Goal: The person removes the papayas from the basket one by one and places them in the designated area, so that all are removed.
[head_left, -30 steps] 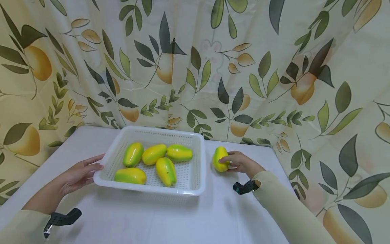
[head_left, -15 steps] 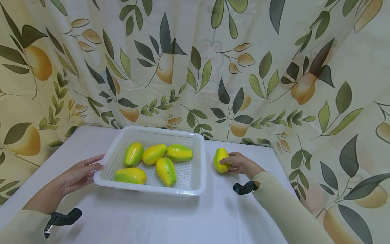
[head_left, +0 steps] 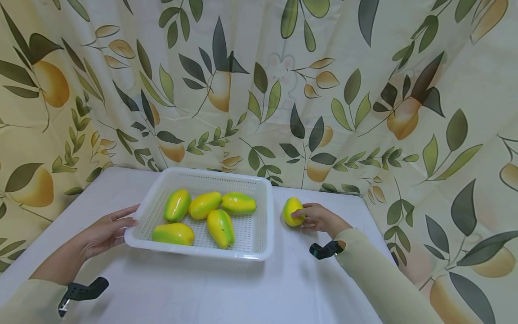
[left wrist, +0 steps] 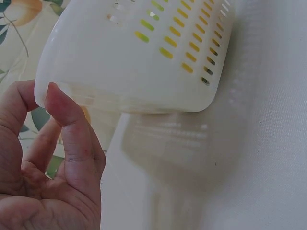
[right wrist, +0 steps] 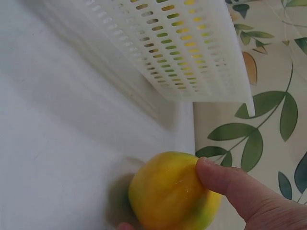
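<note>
On the left, my left hand pinches the rim at the near left corner of a white plastic basket. The left wrist view shows thumb and finger on either side of that rim. Several yellow-green papayas lie inside the basket. To the right of it, my right hand holds another papaya between thumb and fingers, apart from the basket. Close up in the right wrist view, the thumb presses this papaya on its upper side; most other fingers are hidden.
A white cloth covers the table under the basket. Behind it and along the sides hangs a curtain printed with leaves and fruit. Black wrist mounts are strapped on both forearms.
The papaya in my right hand has tilted slightly and looks shorter and rounder from the head view. The left hand and basket stay in place.
</note>
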Tool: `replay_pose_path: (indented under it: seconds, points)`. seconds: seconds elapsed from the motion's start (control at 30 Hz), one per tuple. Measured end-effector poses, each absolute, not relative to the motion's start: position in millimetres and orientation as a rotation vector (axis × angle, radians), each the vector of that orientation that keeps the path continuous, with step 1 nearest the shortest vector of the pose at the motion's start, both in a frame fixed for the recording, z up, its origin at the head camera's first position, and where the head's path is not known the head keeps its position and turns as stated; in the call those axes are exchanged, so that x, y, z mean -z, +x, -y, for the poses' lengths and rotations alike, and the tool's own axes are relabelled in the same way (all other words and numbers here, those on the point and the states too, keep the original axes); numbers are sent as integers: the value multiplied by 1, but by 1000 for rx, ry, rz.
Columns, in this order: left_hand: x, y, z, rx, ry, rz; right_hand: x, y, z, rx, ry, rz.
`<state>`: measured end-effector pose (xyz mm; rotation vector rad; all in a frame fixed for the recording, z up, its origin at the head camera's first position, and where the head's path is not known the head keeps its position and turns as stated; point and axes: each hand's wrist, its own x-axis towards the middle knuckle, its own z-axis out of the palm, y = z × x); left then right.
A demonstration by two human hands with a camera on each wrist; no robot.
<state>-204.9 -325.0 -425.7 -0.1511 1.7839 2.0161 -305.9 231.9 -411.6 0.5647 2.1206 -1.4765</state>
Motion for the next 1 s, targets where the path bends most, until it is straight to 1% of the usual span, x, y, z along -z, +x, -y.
replay_pose_path:
  seconds: [1.0]
  points:
    - [425,-205,323,-2025,-169,-1770,409,-304,-232,1488,569,-2098]
